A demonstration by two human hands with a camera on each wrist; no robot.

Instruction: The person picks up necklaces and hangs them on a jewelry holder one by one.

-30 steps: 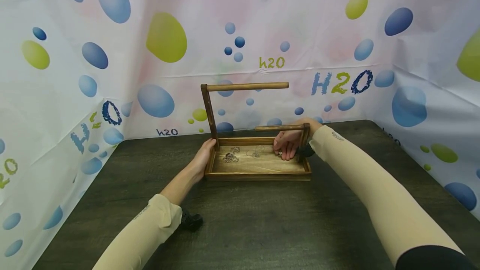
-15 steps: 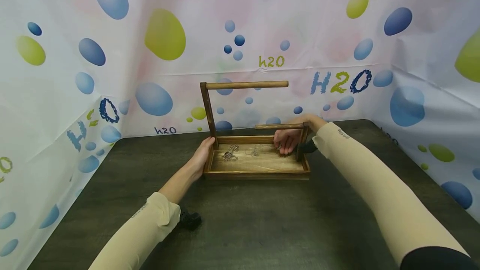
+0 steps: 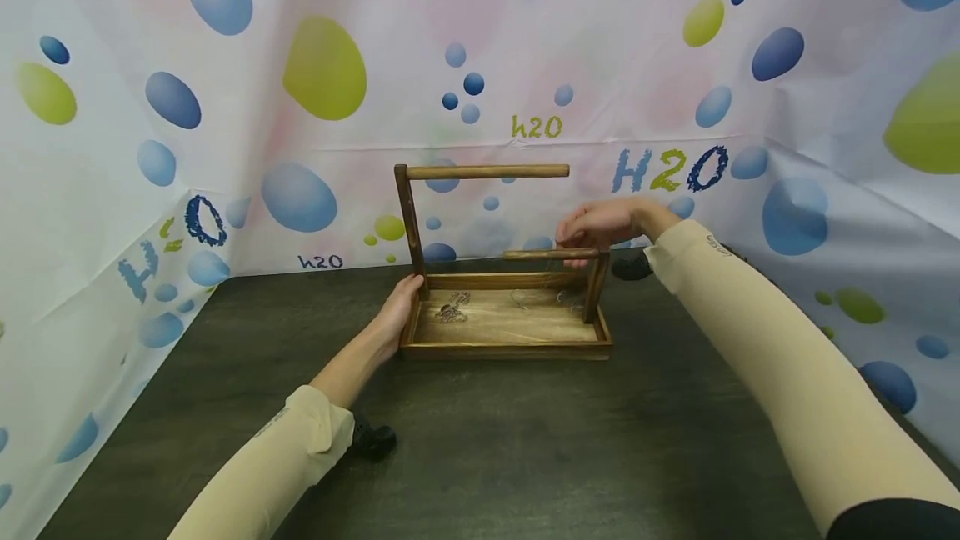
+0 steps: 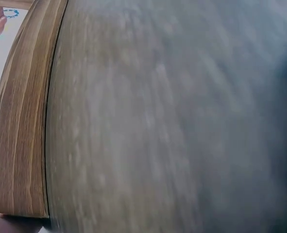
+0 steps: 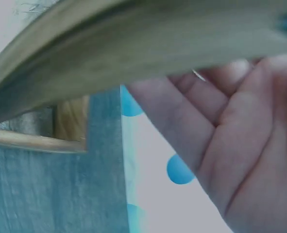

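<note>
A wooden jewelry stand (image 3: 510,328) has a shallow tray with a tall bar (image 3: 487,172) on the left post and a low bar (image 3: 536,255) on the right post. My left hand (image 3: 395,312) grips the tray's left end by the tall post. Behind and just above the low bar, my right hand (image 3: 603,223) has its fingers curled and pinches a thin chain, faintly visible hanging toward the tray. A silvery glint shows between the fingers in the right wrist view. Tangled silvery chains (image 3: 451,312) lie in the tray's left part, with finer jewelry (image 3: 567,298) at the right.
The stand is on a dark wood-look table (image 3: 480,440). A white backdrop sheet (image 3: 525,48) with blue and green spots rises right behind and at both sides. Dark wrist-camera gear (image 3: 372,442) hangs under the left sleeve.
My right hand has risen out of the tray to above the low bar, with the thin chain in its fingers. The left hand keeps its grip on the tray end.
</note>
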